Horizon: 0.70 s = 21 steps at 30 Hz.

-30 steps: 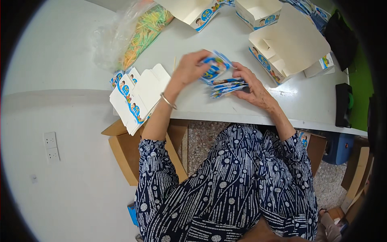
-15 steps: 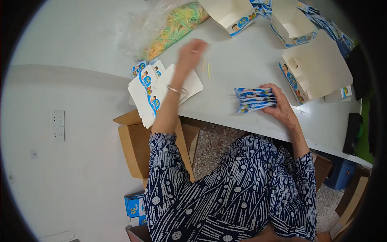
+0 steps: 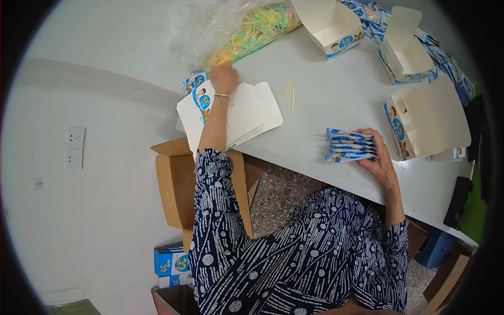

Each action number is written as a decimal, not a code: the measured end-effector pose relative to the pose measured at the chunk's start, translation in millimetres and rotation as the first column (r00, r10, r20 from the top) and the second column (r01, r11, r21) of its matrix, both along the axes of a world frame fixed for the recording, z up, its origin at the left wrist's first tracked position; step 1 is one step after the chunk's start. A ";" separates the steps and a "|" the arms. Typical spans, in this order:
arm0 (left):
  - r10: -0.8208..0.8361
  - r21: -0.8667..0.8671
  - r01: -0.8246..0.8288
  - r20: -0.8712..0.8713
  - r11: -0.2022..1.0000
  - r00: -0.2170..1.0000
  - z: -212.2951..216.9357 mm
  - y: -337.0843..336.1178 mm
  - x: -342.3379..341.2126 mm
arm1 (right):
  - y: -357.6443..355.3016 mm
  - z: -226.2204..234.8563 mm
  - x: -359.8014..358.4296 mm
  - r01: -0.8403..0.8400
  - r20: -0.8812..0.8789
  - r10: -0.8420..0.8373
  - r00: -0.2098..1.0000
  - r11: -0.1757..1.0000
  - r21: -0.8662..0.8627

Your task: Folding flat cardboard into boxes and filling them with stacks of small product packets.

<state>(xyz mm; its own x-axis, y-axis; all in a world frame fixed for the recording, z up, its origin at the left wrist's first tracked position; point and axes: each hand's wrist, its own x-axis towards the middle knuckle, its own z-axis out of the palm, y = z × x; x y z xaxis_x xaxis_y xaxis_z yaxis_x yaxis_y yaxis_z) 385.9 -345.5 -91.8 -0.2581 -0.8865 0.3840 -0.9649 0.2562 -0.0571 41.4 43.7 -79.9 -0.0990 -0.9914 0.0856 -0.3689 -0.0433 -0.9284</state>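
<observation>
My left hand (image 3: 223, 79) reaches far out to the mouth of a clear plastic bag (image 3: 231, 31) full of thin yellow, green and pink sticks; its fingers are in the bag's opening and hidden. My right hand (image 3: 375, 157) holds a small stack of blue and white sachets (image 3: 350, 145) against the white table (image 3: 325, 105). Under my left forearm lies a pile of flat, unfolded white cartons (image 3: 236, 113) with blue printed edges. Two loose sticks (image 3: 289, 93) lie on the table beyond the pile.
Open white cartons stand at the back (image 3: 331, 26), back right (image 3: 404, 50) and right (image 3: 428, 123), with more sachets (image 3: 446, 58) behind them. A brown cardboard box (image 3: 176, 184) sits below the table edge. Blue packs (image 3: 170, 262) lie on the floor. A white wall with sockets (image 3: 75, 147) is to the left.
My left hand has let go of the sachets and stretched out across the flat cartons to the bag of sticks. My right hand keeps the sachet stack, now resting on the table.
</observation>
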 end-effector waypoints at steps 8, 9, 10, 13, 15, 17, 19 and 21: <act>-0.095 0.110 0.104 -0.083 0.988 0.992 16.7 8.6 -0.3 | 1.1 0.5 -2.3 0.005 -0.003 -0.005 1.000 1.000 0.020; -0.099 0.079 0.114 -0.167 0.990 0.981 15.4 4.6 11.1 | 0.4 0.4 -2.2 0.005 0.001 -0.005 1.000 1.000 0.017; -0.106 0.049 0.122 -0.250 0.991 0.962 14.1 0.7 23.1 | 0.1 0.1 -2.1 0.002 0.008 -0.002 1.000 1.000 0.018; -0.103 -0.096 0.080 -0.267 0.992 0.958 19.4 -24.0 73.2 | -3.1 1.3 1.4 -0.031 0.019 0.031 0.999 1.000 -0.002; -0.004 0.058 0.017 -0.220 0.998 0.975 15.0 -20.7 49.4 | -0.1 -2.3 -2.9 -0.004 -0.012 0.004 1.000 1.000 0.011; 0.103 0.186 -0.075 -0.145 0.980 0.984 16.4 -18.3 40.8 | 2.0 -1.3 -3.6 0.011 0.017 -0.011 1.000 1.000 0.007; 0.034 0.101 -0.033 0.000 0.994 0.999 19.6 -24.2 62.0 | -3.7 1.0 1.0 -0.023 0.002 0.023 1.000 1.000 -0.016; -0.033 0.325 0.050 -0.059 0.944 0.998 30.7 -28.0 40.5 | -0.5 -1.3 -3.0 0.001 -0.041 -0.001 0.999 1.000 0.004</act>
<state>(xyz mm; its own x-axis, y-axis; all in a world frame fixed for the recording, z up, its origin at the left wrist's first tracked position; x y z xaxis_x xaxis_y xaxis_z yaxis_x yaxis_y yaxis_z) 426.4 -373.5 -61.0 -0.2850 -0.9544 0.0890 -0.9524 0.2925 0.0861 38.4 43.2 -81.2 -0.0962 -0.9917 0.0855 -0.4072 -0.0392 -0.9125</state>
